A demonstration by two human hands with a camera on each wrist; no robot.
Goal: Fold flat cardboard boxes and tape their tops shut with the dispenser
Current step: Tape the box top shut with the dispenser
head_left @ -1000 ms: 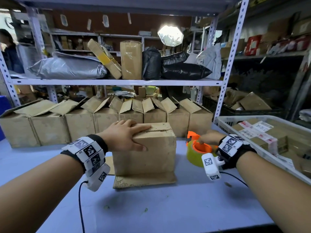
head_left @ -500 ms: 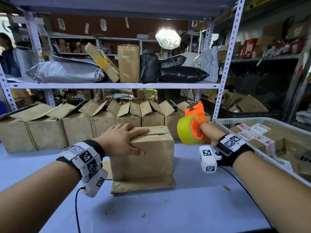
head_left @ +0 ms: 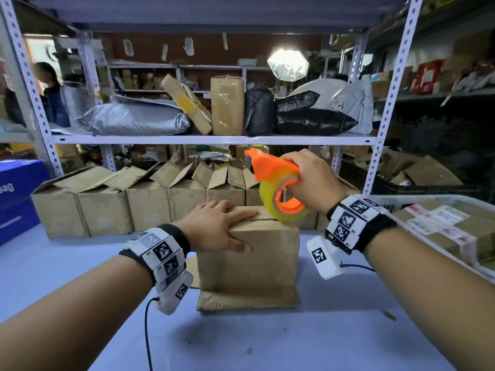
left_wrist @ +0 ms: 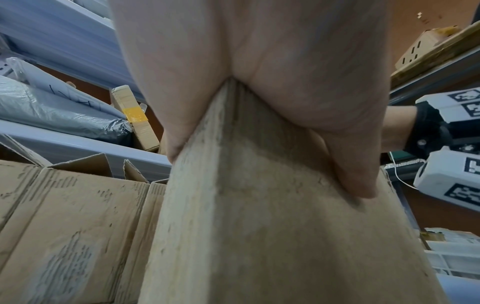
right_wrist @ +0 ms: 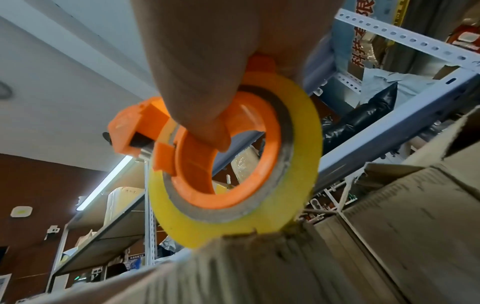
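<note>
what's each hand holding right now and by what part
The right hand grips the tape dispenser by its orange frame. The left hand holds nothing, pressing flat on the cardboard box top.

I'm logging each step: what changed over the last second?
The right hand lifted the orange tape dispenser off the table and carried it left, up over the cardboard box; its yellow roll now sits at the box's top far edge. The left hand stayed flat on the box top, and the box did not move.

Bright studio lamp [head_left: 288, 65] glaring behind shelves; wide-angle edge bending; wrist views soft, blurred.
</note>
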